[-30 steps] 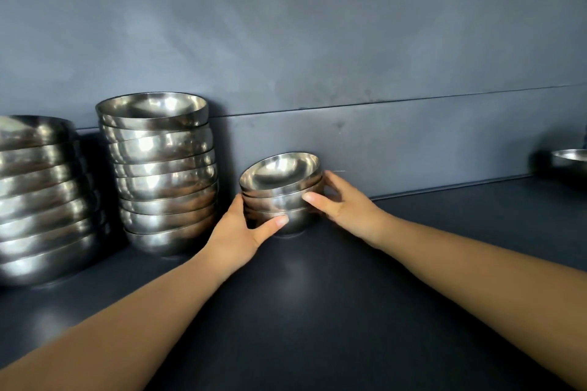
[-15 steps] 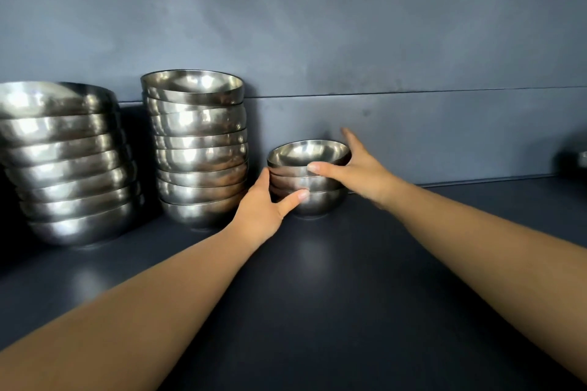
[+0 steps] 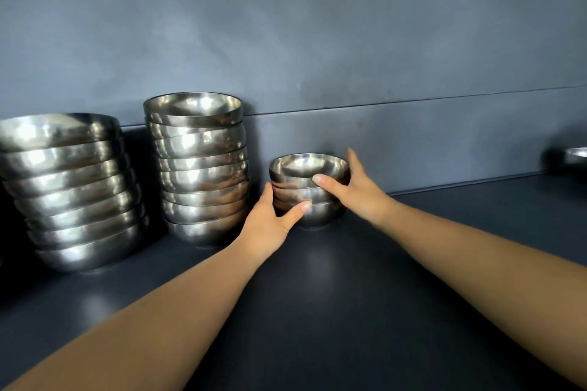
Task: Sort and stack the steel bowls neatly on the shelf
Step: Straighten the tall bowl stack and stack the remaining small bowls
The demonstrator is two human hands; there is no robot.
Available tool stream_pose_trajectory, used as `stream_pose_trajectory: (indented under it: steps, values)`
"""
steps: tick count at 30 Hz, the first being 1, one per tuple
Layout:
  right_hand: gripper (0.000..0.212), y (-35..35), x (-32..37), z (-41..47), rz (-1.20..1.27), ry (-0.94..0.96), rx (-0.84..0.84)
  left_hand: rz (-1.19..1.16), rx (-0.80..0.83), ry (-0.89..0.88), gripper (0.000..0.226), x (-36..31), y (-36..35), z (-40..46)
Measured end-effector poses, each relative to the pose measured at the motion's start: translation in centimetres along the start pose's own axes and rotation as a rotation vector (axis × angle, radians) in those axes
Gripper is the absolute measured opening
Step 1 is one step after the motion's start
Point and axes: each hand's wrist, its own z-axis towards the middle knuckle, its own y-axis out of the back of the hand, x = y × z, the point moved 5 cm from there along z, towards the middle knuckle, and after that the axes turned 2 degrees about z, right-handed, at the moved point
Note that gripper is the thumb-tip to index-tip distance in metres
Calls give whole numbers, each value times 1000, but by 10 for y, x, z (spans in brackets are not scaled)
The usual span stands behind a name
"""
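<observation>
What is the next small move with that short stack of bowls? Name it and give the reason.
Probably let go and draw both hands back. The small stack already stands upright on the shelf by the back wall, right of the middle stack, its bowls nested evenly. The left hand and right hand grip its sides. A lone bowl far right may come next.
</observation>
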Motion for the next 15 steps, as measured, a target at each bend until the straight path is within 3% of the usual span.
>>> stream_pose_trajectory:
  steps: [3,6,8,11,15]
  values:
    - [116,13,10,-9,44,-38,26,99,-24,12,79,-3,-3,-8]
    - [97,46,18,-24,-28,-26,-7,210,-110,50,76,-11,4,-32]
    - [79,73,17,-43,-232,7,29,368,-133,-36,70,-22,10,-60]
    - [55,113,15,-77,-699,127,125,799,-38,-263,70,-56,2,-102]
    - [48,162,17,-114,-1025,255,142,1054,36,-457,49,-112,-52,-107]
